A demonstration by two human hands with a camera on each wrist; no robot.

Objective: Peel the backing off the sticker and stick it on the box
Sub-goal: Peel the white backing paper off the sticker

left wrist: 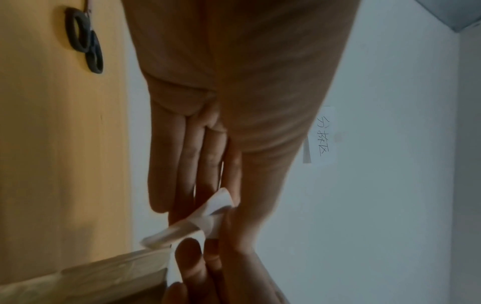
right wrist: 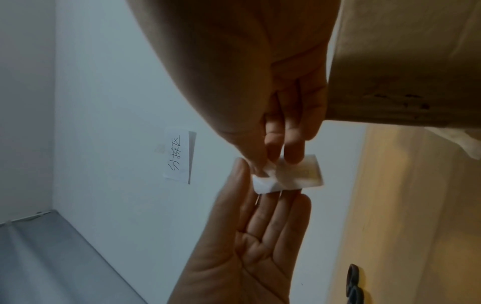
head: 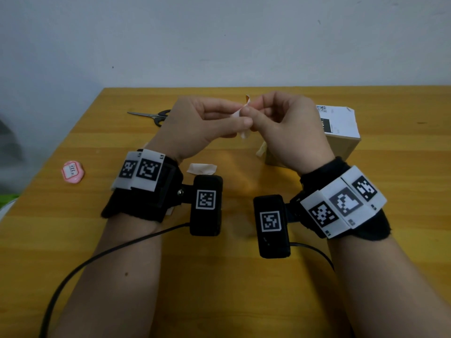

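Pale wall fills the upper half of the head view, and below it a yellow wooden counter carries everything. Both hands meet at upper centre, raised off the counter so that the small sticker hangs free between them and neither face can catch on the wood. The left hand lies with its fingers nearly straight under the sticker as a backing plate while its thumb clamps one end; that grip is a flat pinch. The right hand curls its fingertips over the other end, a tight pinch on a lifted corner, likely working the backing loose. The peel looks begun, not finished. The box waits just right of the hands, close for sticking. A loose paper scrap lies at centre, scissors at centre left behind the left hand, a pink tag at left.
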